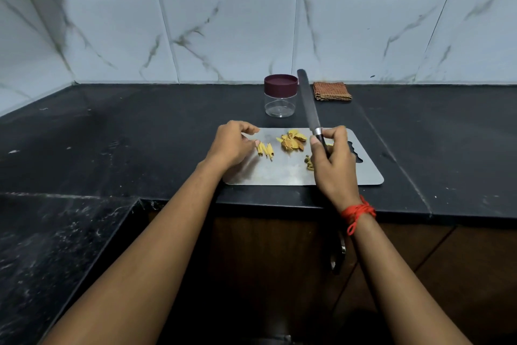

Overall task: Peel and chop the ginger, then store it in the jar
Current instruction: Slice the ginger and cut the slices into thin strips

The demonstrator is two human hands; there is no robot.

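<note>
A steel cutting board (279,174) lies on the black counter. On its left part lie a few yellow ginger sticks (265,150), and my left hand (230,146) touches their left end with its fingertips, fingers loosely curled. A pile of ginger slices and peel (292,141) sits mid-board. Small dark scraps (308,162) lie beside my right hand (334,165), which grips the handle of a knife (309,104) whose blade points up and away. Behind the board stands a clear jar (280,95) with its maroon lid on.
A folded brown checked cloth (332,91) lies at the back right by the tiled wall. The black counter (140,134) extends left and right of the board. Its front edge drops to wooden cabinet doors (279,260) below.
</note>
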